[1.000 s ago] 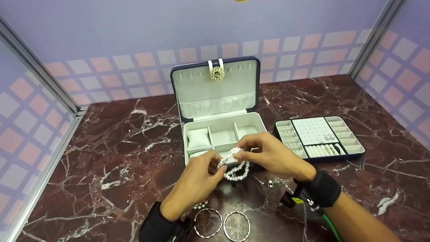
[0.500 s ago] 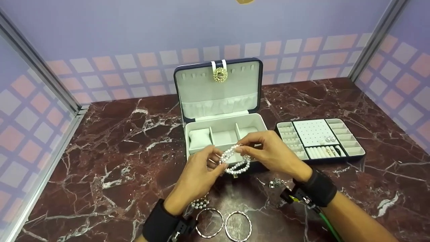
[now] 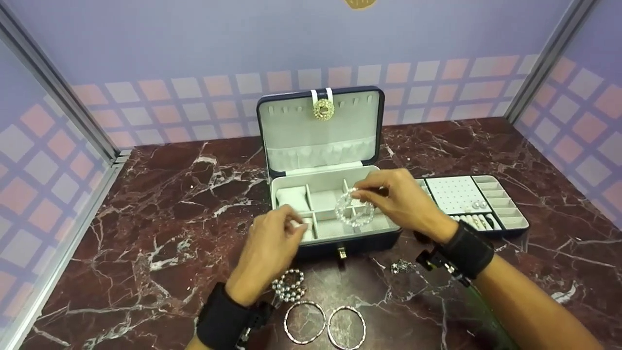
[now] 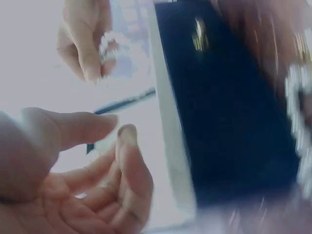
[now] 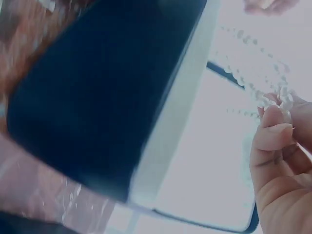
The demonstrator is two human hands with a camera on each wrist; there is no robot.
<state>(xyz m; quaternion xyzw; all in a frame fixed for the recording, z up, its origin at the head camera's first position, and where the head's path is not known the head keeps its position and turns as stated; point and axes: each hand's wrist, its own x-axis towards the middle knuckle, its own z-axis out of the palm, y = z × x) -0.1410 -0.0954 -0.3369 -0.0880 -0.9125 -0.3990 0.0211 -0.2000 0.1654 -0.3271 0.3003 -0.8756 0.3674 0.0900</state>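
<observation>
My right hand point(image 3: 406, 201) pinches a white pearl bracelet point(image 3: 357, 224) between thumb and fingertips, and its loops hang over the front compartments of an open jewelry box point(image 3: 350, 242). In the right wrist view the pearl strands point(image 5: 239, 73) trail from the fingertips, washed out by glare. My left hand point(image 3: 266, 243) is at the box's front left corner, fingers loosely bent. Between its thumb and forefinger a small gap shows in the left wrist view, with nothing in it. A white cushion point(image 3: 290, 195) fills the back left compartment; another beside it is partly hidden by the left hand.
Right of the box lies a jewelry tray point(image 3: 500, 204) with rings and pearl earrings. In front are silvery bead bracelets point(image 3: 289, 287), a left bangle point(image 3: 286, 330), a right bangle point(image 3: 364, 328) and a small silvery chain piece point(image 3: 402, 266). The lid point(image 3: 320, 133) stands upright behind.
My left hand has let go of the pearl bracelet and drawn back left. My right hand has raised the bracelet slightly and to the right, over the box.
</observation>
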